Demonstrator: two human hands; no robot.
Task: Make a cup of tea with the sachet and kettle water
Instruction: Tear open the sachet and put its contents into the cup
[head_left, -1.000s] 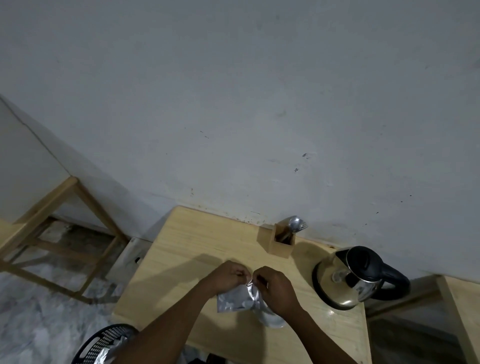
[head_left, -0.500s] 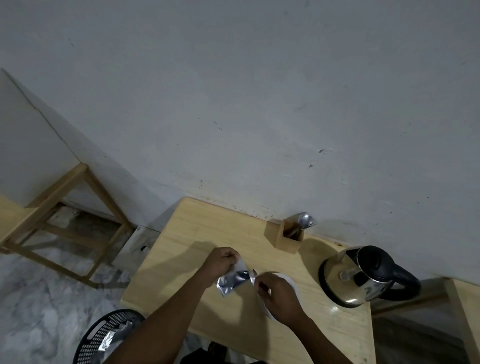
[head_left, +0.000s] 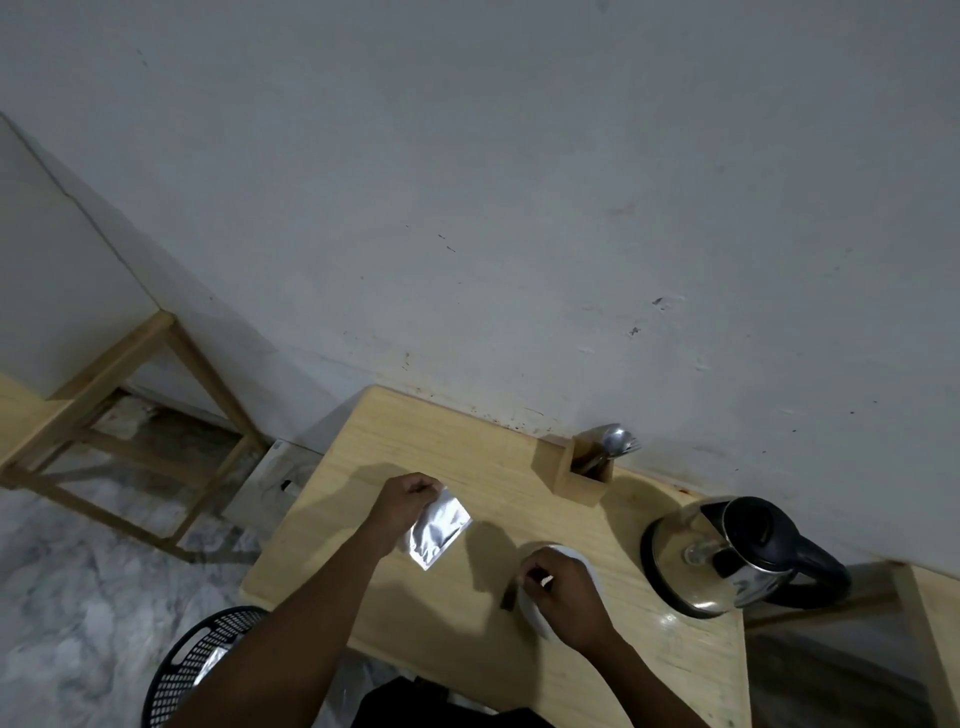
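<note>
— Silver foil sachet (head_left: 439, 530): where is it?
— Pinched in the left hand (head_left: 410, 501), above the desk (head_left: 478, 457).
— And the right hand (head_left: 563, 590)?
— Its grip holds a small dark piece over the white cup (head_left: 589, 566).
— Step?
— Sachet opened, I judge; next, lower the contents in, then fetch the kettle (head_left: 727, 556).

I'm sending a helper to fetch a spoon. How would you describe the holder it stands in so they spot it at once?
Look at the wooden table against the grey wall. At its back edge, left of the steel kettle, stands a small square wooden holder. It is the only box-shaped thing there, matching the table's wood, with a shiny spoon sticking out of its top.
</note>
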